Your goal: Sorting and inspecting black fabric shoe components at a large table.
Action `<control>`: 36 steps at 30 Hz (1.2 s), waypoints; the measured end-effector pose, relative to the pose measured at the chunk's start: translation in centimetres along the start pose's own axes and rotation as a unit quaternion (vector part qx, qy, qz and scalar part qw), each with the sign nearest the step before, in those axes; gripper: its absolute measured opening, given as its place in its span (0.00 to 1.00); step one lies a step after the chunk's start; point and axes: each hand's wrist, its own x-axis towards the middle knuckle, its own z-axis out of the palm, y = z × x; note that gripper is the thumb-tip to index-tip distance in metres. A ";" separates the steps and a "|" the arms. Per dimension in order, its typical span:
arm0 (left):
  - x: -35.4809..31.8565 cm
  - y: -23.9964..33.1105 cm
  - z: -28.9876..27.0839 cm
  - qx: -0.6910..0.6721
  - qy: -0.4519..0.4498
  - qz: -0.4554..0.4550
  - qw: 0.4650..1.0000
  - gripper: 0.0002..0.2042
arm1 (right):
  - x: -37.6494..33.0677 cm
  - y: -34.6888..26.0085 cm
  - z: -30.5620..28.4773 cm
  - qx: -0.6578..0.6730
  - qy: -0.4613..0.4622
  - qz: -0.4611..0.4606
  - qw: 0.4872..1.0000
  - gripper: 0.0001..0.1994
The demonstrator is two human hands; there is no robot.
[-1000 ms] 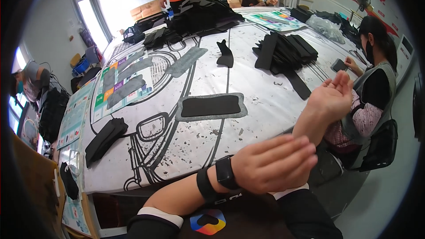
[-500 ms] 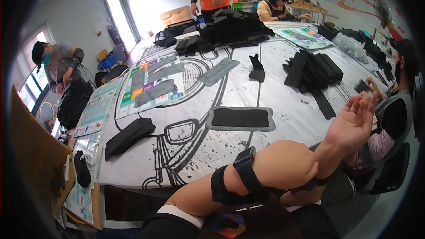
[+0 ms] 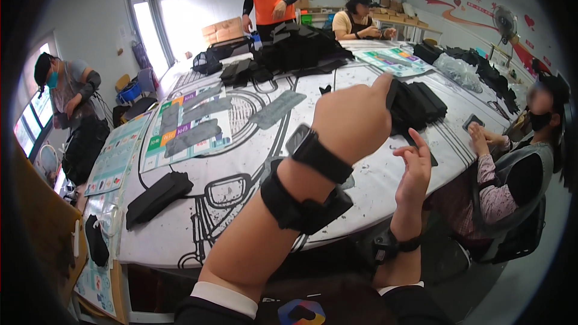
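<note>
My left hand (image 3: 355, 123) is raised over the table, back toward me, one finger stretched out toward the far side. Its other fingers are mostly hidden; nothing shows in it. In view it overlaps the edge of a pile of black fabric strips (image 3: 421, 105); I cannot tell whether it touches them. Lower and to its right, my right hand (image 3: 414, 174) hangs open and empty, the forefinger up and the others loosely bent. A black watch (image 3: 301, 141) and a black strap with a box sit on my left forearm, which covers most of a grey-edged piece on the table.
Black folded strips (image 3: 159, 198) lie at the left, near grey strips (image 3: 192, 137) on a printed sheet. A large black heap (image 3: 295, 51) is at the far side. Co-workers are around the table; the one at right sits by a phone (image 3: 473, 121).
My left hand has lifted and swung away from me, its finger now extended. My right hand has come left and lower. My view has turned slightly right; the seated person's hands are now together.
</note>
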 end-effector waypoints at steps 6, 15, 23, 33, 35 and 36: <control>-0.1 -2.3 1.1 0.000 -0.070 -0.010 0.997 0.24 | 0.0 2.1 0.2 -0.050 -0.095 0.077 0.991 0.19; -13.1 -20.4 3.8 0.032 -0.127 -0.186 0.974 0.24 | 0.9 2.1 -2.0 -0.335 -0.172 0.010 0.926 0.12; -20.6 -26.4 2.8 -0.476 -0.035 -0.477 0.738 0.14 | 7.3 3.6 4.2 -0.426 -0.278 -0.079 0.857 0.10; -20.8 -25.5 3.2 -0.497 -0.080 -0.411 0.760 0.16 | 17.3 19.7 10.7 -0.585 -0.365 0.006 0.724 0.30; -20.8 -25.6 3.1 -0.496 -0.074 -0.410 0.762 0.17 | 17.2 21.4 11.3 -0.609 -0.340 0.063 0.714 0.33; -21.1 -25.5 2.9 -0.497 -0.070 -0.410 0.762 0.17 | 16.6 22.0 11.7 -0.617 -0.322 0.071 0.715 0.35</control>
